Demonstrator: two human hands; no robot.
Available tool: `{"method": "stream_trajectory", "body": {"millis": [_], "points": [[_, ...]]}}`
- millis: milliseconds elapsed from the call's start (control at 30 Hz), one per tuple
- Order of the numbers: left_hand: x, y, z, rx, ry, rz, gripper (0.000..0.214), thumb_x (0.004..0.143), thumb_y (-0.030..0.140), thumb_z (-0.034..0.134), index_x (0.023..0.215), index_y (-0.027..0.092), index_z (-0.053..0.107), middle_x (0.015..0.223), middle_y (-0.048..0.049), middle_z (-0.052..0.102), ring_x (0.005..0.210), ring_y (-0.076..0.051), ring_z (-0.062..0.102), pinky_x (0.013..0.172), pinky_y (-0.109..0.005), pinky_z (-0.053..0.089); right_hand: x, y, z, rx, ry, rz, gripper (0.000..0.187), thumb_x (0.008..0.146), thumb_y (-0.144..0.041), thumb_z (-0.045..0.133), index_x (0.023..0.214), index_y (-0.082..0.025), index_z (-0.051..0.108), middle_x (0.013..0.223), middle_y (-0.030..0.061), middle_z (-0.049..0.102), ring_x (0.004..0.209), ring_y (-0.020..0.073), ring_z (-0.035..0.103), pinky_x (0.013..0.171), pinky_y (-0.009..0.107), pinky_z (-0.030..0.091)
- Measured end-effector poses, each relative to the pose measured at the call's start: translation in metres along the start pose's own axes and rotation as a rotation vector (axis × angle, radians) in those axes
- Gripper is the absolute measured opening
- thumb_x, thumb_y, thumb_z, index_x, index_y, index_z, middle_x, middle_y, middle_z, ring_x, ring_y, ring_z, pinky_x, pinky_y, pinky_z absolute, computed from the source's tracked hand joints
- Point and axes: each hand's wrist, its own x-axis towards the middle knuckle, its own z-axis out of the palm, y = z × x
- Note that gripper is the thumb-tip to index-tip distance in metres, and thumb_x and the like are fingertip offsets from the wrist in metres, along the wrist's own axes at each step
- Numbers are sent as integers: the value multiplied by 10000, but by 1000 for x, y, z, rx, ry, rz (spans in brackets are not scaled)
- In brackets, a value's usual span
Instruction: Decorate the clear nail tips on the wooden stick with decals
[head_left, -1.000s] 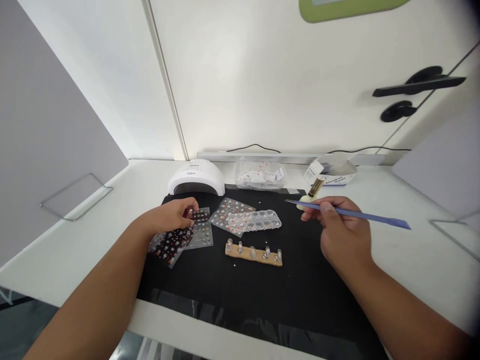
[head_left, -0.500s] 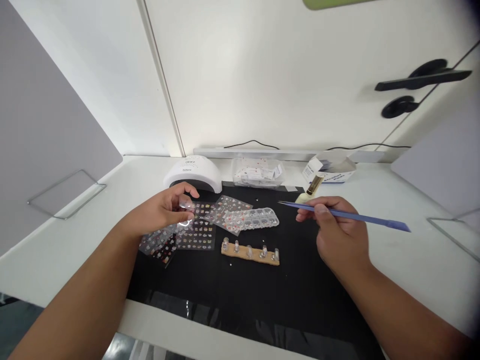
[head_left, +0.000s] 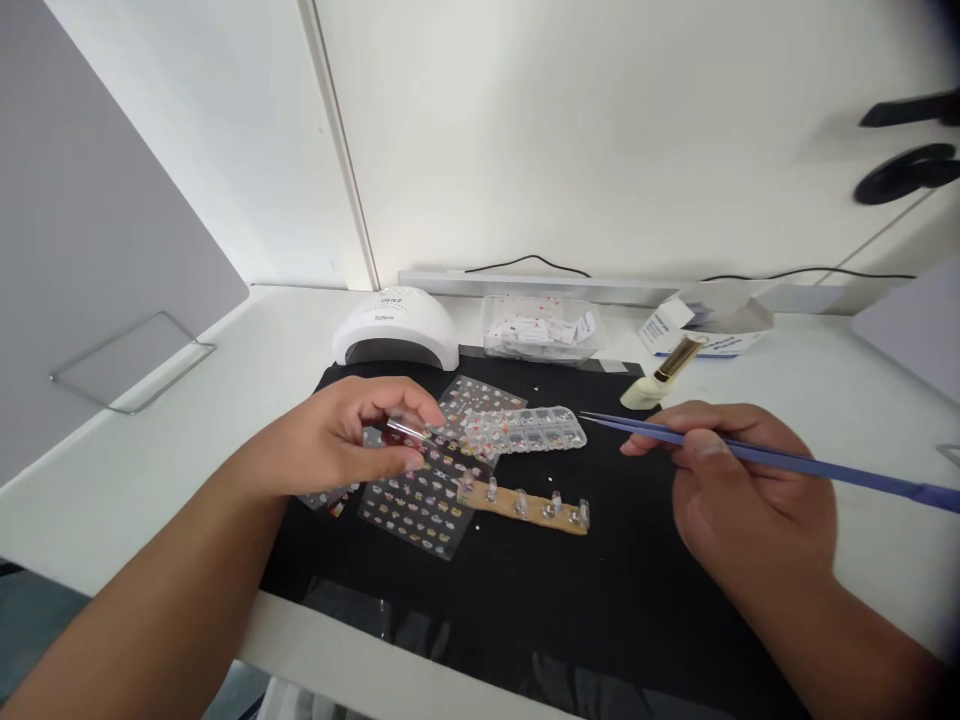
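My left hand (head_left: 345,440) pinches a clear sticker sheet (head_left: 442,455) by its corner, lifted just above the black mat (head_left: 570,590). Another sticker sheet (head_left: 420,505) lies flat below it, and more sheets peek out under my wrist. My right hand (head_left: 742,490) is closed on long blue tweezers (head_left: 750,452), their tip pointing left towards a clear compartment box of small gems (head_left: 536,428). A tan strip holding several clear nail tips (head_left: 529,503) lies on the mat between my hands.
A white nail lamp (head_left: 396,330) stands at the mat's back left. Behind the mat are a clear tub of small packets (head_left: 540,335), a gold-capped bottle lying on its side (head_left: 664,375) and a white box (head_left: 712,325). Grey dividers flank the desk.
My left hand has picked one sticker sheet out of the pile and raised it to the right. My right hand with the tweezers has dropped slightly lower. The view shifted left.
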Motion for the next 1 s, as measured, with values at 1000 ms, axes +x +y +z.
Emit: {"method": "stream_trajectory", "body": {"millis": [1000], "points": [[14, 9, 60, -372, -66, -158, 149, 764, 105, 729, 902, 163, 739, 733, 0, 625, 647, -88, 532, 568, -181, 431, -38, -59, 25, 352, -582, -98, 217, 941, -298, 590, 1131, -259, 689, 832, 67, 712, 833, 246, 704, 794, 461, 608]]}}
